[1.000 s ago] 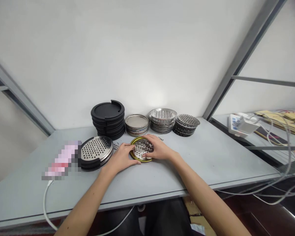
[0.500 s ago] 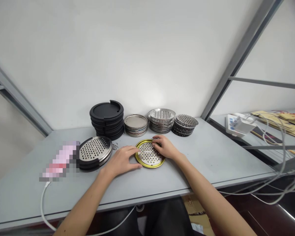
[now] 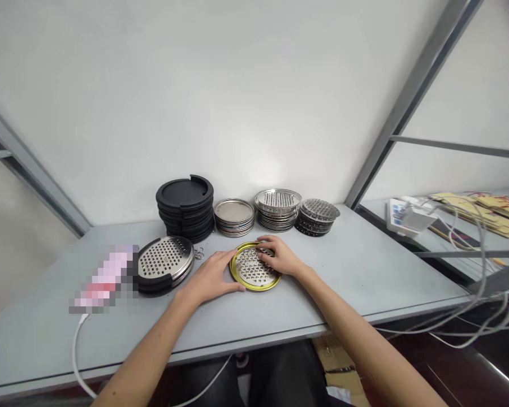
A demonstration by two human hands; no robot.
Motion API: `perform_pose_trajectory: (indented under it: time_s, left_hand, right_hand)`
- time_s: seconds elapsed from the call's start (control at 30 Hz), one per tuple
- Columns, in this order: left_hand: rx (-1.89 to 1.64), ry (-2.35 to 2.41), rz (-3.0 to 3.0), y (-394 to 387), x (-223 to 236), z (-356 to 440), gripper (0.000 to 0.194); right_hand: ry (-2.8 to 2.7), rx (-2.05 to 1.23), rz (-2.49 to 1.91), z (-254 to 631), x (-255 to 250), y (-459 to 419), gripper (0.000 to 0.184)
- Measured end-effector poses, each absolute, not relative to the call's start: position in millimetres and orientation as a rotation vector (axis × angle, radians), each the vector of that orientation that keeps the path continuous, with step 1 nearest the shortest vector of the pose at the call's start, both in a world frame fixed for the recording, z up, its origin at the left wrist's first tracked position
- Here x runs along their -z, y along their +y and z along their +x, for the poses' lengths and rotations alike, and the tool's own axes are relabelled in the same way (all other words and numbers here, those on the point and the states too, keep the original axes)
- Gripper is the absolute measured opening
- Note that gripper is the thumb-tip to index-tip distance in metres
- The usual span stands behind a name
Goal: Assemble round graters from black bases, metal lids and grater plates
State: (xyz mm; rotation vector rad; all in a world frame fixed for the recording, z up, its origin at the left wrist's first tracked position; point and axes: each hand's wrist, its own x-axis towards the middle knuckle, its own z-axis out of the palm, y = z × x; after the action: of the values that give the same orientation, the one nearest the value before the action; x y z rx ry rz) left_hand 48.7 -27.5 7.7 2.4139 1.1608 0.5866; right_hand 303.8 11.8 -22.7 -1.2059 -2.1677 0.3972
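Now my right hand [image 3: 282, 257] covers less of the perforated disc [image 3: 257, 272] than a second ago; disc looks seated in the gold ring [image 3: 261, 288], flat on the table [image 3: 343, 277] between my hands. Left hand [image 3: 210, 277]: thumb and fingers spread at the ring's left side. Right fingers bent over the far edge; can't tell if gripping.

Grey desk [image 3: 365, 271], dark line along its front edge. Plain off-white wall [image 3: 203, 90] behind desk, soft bright patch low on it, just above desk. Grey post [image 3: 38, 175] at desk's left end, another post [image 3: 415, 93] at its right, both look slanted. Crossbar [image 3: 458, 147] and pale shelf [image 3: 372, 210] right of desk. Dark reddish surface [image 3: 453, 362] below desk (floor? can't tell).
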Motion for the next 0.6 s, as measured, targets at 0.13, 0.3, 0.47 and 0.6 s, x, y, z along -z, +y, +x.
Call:
perform_pose_trajectory:
  time_s: [0.13,0.3,0.47,0.6]
  left_hand:
    - [-0.606,1.174,2.419,-27.3,-7.7,49.3,0.090]
    - [-0.608,1.166,2.429,-26.9,-7.0,49.7,0.090]
    - [-0.559,1.210,2.475,-26.6,-4.1,48.7,0.070]
    - [-0.532,1.213,2.496,-25.7,-2.5,47.5,0.062]
  right_hand:
    - [-2.174,-0.408,-1.164,303.1,22.1,12.2,0.024]
    - [-2.162,-0.421,-1.171,302.4,22.8,12.7,0.024]
    - [-2.164,-0.398,-1.191,302.8,23.9,13.5,0.025]
    - [-2.169,-0.386,-1.190,302.5,23.3,13.0,0.025]
